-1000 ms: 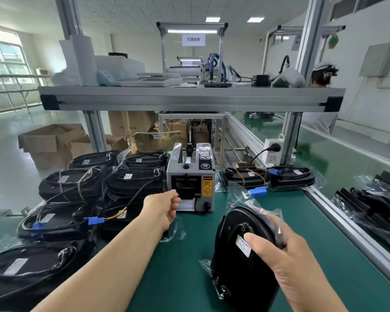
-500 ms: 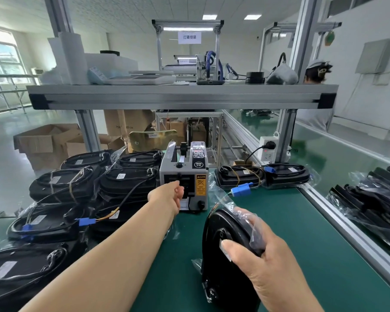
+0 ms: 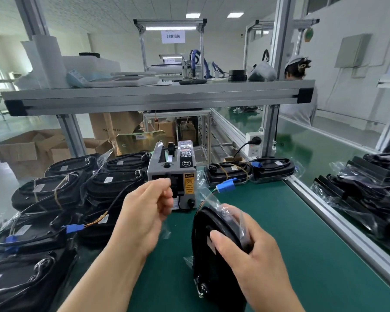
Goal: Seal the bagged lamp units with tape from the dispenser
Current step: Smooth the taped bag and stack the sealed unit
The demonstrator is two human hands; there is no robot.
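My left hand [image 3: 149,206] pinches at the mouth of the dispenser [image 3: 171,174], probably on a strip of tape, though it is too clear to see. My right hand [image 3: 245,251] grips the bagged lamp [image 3: 205,273], upright on the counter [image 3: 290,233], just nearer than the dispenser. I'd pull straight, then press it across the folded flap.
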